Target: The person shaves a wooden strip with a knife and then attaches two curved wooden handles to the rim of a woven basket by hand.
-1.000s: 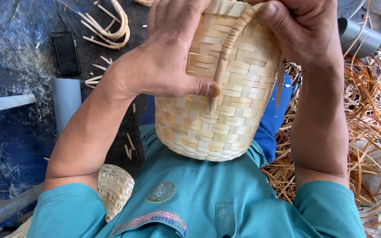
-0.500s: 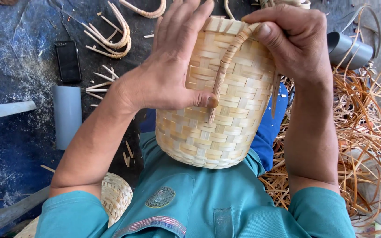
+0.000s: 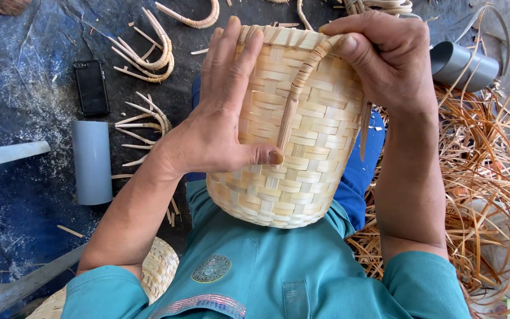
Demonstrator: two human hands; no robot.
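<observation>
A pale woven bamboo basket [image 3: 302, 177] rests against my chest, its rim pointing away from me. My left hand [image 3: 219, 127] lies flat along its left side, thumb pressing the lower end of a bamboo handle strip [image 3: 293, 100] that runs down the basket's wall. My right hand [image 3: 385, 59] grips the rim at the top right, thumb on the strip's upper end. A second strip [image 3: 365, 130] hangs loose on the basket's right side.
Curved bamboo handle pieces [image 3: 149, 56] lie on the dark mat. A black phone [image 3: 91, 87] and a grey pipe section [image 3: 91, 160] are at left, another grey pipe [image 3: 461, 64] at upper right. Loose brown strips [image 3: 491, 177] pile up at right. A woven piece [image 3: 157, 269] sits under my left elbow.
The basket has dropped lower in view and tipped so its rim shows. Both hands keep their hold; my right thumb has come onto the strip's top.
</observation>
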